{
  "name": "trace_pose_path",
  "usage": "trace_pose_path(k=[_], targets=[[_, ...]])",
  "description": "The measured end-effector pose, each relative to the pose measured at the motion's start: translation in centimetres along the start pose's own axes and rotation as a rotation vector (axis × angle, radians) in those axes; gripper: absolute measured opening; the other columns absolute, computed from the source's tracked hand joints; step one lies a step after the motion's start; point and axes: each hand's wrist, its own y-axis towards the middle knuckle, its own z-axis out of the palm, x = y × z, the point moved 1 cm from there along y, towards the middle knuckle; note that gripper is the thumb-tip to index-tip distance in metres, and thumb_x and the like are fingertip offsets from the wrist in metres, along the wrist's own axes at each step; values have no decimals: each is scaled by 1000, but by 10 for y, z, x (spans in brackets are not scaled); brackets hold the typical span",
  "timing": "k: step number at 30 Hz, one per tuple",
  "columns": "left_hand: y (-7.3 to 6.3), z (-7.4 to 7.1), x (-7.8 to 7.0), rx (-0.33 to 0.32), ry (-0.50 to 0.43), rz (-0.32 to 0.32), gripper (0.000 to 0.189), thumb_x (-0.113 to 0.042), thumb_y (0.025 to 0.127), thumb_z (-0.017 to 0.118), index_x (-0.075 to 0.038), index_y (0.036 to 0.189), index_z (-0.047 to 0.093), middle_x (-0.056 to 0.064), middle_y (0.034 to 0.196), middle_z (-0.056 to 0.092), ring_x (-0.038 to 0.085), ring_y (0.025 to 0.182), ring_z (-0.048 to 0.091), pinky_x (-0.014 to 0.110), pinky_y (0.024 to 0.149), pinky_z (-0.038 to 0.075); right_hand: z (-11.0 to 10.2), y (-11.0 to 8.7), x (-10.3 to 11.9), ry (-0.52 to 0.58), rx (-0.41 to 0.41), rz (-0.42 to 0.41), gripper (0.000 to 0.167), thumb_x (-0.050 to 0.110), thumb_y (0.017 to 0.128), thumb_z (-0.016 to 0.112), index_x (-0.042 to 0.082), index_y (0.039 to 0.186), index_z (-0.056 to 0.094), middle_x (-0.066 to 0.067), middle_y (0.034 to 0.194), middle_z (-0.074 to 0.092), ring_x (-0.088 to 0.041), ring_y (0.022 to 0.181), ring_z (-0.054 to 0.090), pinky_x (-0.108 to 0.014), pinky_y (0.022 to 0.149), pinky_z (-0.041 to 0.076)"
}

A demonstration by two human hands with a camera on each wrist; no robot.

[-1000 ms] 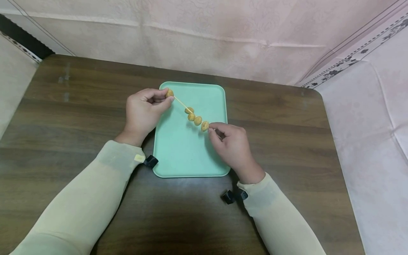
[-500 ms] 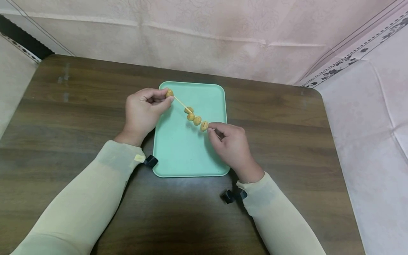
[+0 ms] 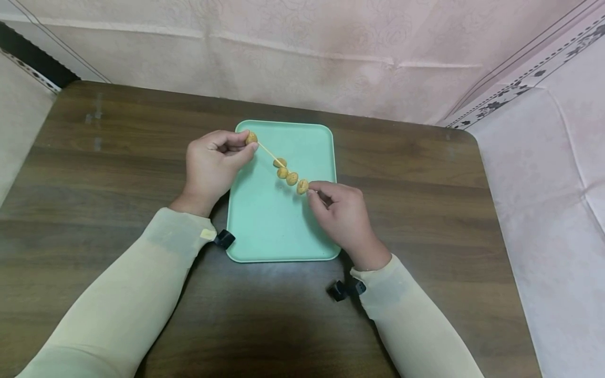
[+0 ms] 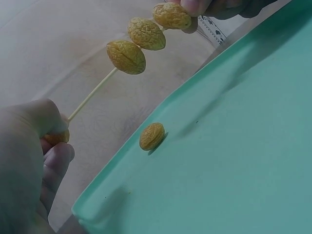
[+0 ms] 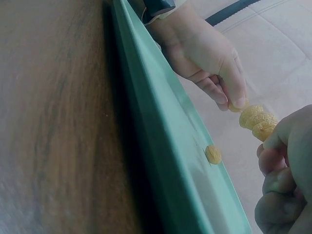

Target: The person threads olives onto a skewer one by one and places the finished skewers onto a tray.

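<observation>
In the head view a thin wooden skewer point(image 3: 268, 151) slants between my hands, above a mint-green tray point(image 3: 269, 231). Three wrinkled golden-brown fruits, like small dried dates, sit threaded in a row toward its right end; the middle fruit point(image 4: 146, 34) shows well in the left wrist view. My left hand point(image 3: 212, 165) pinches another such fruit point(image 3: 251, 138) between thumb and fingers at the skewer's left end. With curled fingers my right hand point(image 3: 342, 212) holds the other end, fingertips right against the last threaded fruit point(image 4: 171, 16). A loose fruit point(image 4: 152, 136) lies on the tray.
The tray rests on a dark brown wooden table point(image 3: 425, 210). Pale patterned cloth point(image 3: 302, 58) hangs behind the table's far edge, and more white cloth point(image 3: 557, 210) lies along the right side. Each wrist carries a small black camera, such as the left camera point(image 3: 224, 239).
</observation>
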Motion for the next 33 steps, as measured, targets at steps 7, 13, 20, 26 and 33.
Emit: trace_pose_path(k=[7, 13, 20, 26, 33], targets=[[1, 2, -3, -10, -21, 5, 20, -9, 93, 93, -6, 112, 89, -4, 98, 83, 7, 87, 80, 18, 82, 67, -2, 1, 2, -4, -8, -13, 15, 10, 106, 75, 5, 110, 89, -5, 76, 69, -17, 64, 53, -25, 58, 45], [-1, 1, -3, -21, -23, 15, 20, -12, 94, 93, -9, 114, 89, -3, 102, 84, 8, 90, 80, 18, 84, 67, -1, 1, 2, -15, -18, -12, 14, 11, 107, 75, 5, 110, 88, -4, 75, 68, -16, 63, 52, -26, 57, 45], [-3, -2, -2, -49, -117, -21, 28, -16, 96, 92, -9, 122, 85, 1, 111, 82, 18, 101, 78, 21, 89, 66, 7, 0, 6, -18, 16, 26, 12, 17, 110, 75, 7, 108, 82, -2, 79, 71, -14, 64, 54, -27, 58, 48], [-4, -1, -2, -15, -121, -182, 33, -38, 99, 90, -12, 115, 79, 5, 102, 79, 20, 92, 79, 23, 79, 66, 11, -2, 8, -9, 39, 54, 11, 17, 110, 74, 8, 109, 79, -1, 78, 69, -14, 63, 54, -27, 58, 47], [-1, 4, -7, 64, 33, -255, 56, -64, 111, 60, -12, 119, 79, 6, 98, 78, 20, 78, 72, 28, 72, 60, 10, -3, 10, 37, 63, 52, 8, 16, 110, 75, 9, 111, 79, 1, 75, 69, -13, 62, 53, -26, 57, 46]])
